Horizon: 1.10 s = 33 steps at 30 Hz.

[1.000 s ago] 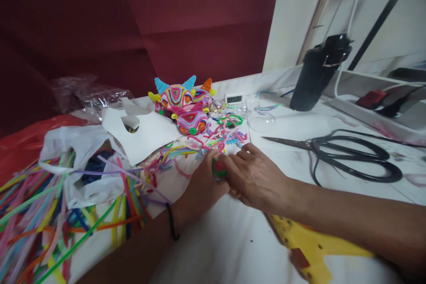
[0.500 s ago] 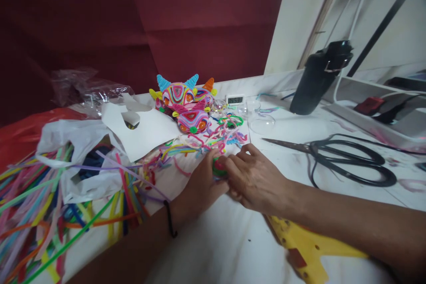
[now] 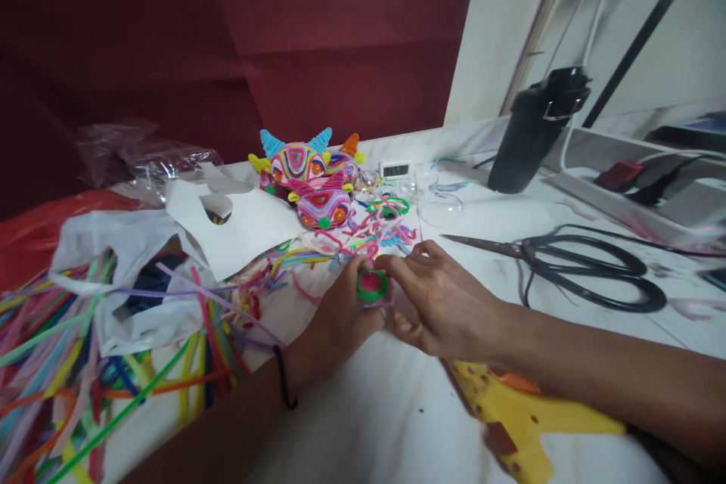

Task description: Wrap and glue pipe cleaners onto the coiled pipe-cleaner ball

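Note:
A small round pipe-cleaner piece [image 3: 373,286], with a green ring around a pink-red middle, is between my two hands over the table. My left hand [image 3: 339,310] grips it from the left, thumb below and fingers behind. On the other side, my right hand [image 3: 445,302] has its bent fingers and thumb around the piece's right edge; the exact contact is partly hidden. Behind the hands lie loose pipe-cleaner scraps [image 3: 391,231]. Beyond them sit finished pipe-cleaner animal heads [image 3: 323,204] with horns and orange eyes.
Large black-handled scissors [image 3: 584,265] lie to the right, before a black bottle [image 3: 530,136] and a white tray [image 3: 669,197]. A yellow glue-gun-like tool [image 3: 504,408] is under my right forearm. Leftward are bundled pipe cleaners [image 3: 62,386], a plastic bag [image 3: 136,227] and white cut-out card [image 3: 249,219].
The right-hand fingers have spread and drawn slightly away from the piece, so its green ring and pink middle now show. The view has shifted slightly.

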Motion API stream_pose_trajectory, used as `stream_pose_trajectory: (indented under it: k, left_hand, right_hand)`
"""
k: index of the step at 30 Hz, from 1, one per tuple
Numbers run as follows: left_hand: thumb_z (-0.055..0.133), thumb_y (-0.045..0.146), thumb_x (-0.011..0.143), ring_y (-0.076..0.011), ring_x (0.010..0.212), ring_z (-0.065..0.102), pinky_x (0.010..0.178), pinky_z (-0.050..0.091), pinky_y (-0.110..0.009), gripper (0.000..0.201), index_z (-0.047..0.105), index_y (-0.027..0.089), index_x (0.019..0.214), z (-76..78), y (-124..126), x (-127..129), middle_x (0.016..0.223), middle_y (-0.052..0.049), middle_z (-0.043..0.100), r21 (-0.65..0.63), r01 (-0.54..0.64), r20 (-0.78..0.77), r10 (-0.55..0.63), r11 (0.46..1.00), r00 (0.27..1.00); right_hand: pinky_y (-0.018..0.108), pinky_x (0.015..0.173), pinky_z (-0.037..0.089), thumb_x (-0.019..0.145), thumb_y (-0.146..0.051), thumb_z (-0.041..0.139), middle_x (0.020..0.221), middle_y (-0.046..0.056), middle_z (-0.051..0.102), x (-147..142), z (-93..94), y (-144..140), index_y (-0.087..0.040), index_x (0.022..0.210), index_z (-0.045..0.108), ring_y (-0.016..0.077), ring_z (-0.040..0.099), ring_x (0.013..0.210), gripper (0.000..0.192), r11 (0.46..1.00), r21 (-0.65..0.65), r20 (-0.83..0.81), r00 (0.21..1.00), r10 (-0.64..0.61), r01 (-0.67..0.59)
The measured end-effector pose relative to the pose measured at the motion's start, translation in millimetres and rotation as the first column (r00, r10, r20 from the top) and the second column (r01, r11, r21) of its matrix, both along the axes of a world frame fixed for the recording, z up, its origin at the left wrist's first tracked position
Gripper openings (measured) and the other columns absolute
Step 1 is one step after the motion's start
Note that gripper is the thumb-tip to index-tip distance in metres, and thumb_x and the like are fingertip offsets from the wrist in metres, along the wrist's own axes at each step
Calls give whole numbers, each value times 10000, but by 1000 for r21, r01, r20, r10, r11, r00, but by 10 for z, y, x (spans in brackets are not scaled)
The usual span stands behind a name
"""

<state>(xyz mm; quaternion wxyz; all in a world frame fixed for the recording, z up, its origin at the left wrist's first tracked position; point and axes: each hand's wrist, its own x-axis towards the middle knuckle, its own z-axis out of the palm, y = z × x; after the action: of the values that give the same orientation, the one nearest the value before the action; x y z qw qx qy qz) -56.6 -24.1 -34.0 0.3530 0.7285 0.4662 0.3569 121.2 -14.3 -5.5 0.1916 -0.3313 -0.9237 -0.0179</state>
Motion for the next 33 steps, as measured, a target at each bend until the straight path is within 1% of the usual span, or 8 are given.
stream_pose_trajectory:
  k: [2,5,10,14,18,24,29,33]
  left_hand:
    - [582,179,718,-293,1168,507,992,384,-437,592,400,147,1281,-5,-2,-4,1266,-138,545,-1,13,-6,-13,1000,1000]
    - [576,169,717,-296,1189,488,1005,364,-452,593,403,154,1284,-4,-8,-11,1299,-144,523,-8,-2,-49,2,1000,999]
    - [564,157,730,-262,1086,528,954,406,-426,444,490,183,1167,33,-18,-10,1170,-101,578,23,14,-75,-13,1000,997]
    - [568,168,722,-255,1054,535,940,422,-430,432,502,187,1149,44,-25,2,1123,-90,586,39,-14,-97,18,999,995]
    - [575,178,718,-256,1051,539,933,429,-430,440,507,206,1152,13,-22,5,1116,-82,589,50,-38,-96,43,998,995]
    - [569,175,713,-274,1062,549,923,433,-432,454,504,180,1163,2,-20,4,1171,-112,581,58,-31,-84,35,998,996]
    - [536,175,754,-280,1114,532,947,417,-446,451,475,182,1200,-5,-27,-4,1219,-127,565,88,13,-82,-6,996,997]
    - [538,185,774,-265,1075,543,928,427,-430,426,466,197,1194,-32,-2,-18,1183,-109,579,129,45,-94,-33,991,995]
  right_hand:
    - [408,824,351,752,-207,487,903,105,684,47,29,10,-124,1086,476,271,628,802,345,998,-62,-47,999,-14,11]
    - [393,806,385,752,-194,511,928,107,695,118,55,33,-139,1100,455,274,630,848,356,993,-106,-104,992,-65,54]
    - [351,739,427,744,-169,524,905,66,709,200,79,68,-178,1058,459,250,627,815,321,986,-140,-188,975,-116,90]
    - [327,709,434,745,-158,528,900,43,709,248,95,78,-187,1070,456,227,636,792,334,980,-173,-228,963,-141,102]
    - [329,731,443,752,-163,531,891,35,703,276,73,83,-198,1051,466,217,643,790,307,975,-198,-248,957,-151,103]
    - [348,758,453,742,-167,574,906,46,703,256,26,83,-183,1114,465,230,642,816,389,968,-246,-249,962,-113,50]
    - [362,795,431,739,-169,597,952,64,702,199,8,70,-181,1036,508,237,637,863,309,977,-213,-230,972,-38,-12]
    - [362,797,418,743,-168,600,957,67,690,179,-23,78,-176,1012,543,230,631,865,275,983,-173,-246,969,24,-68]
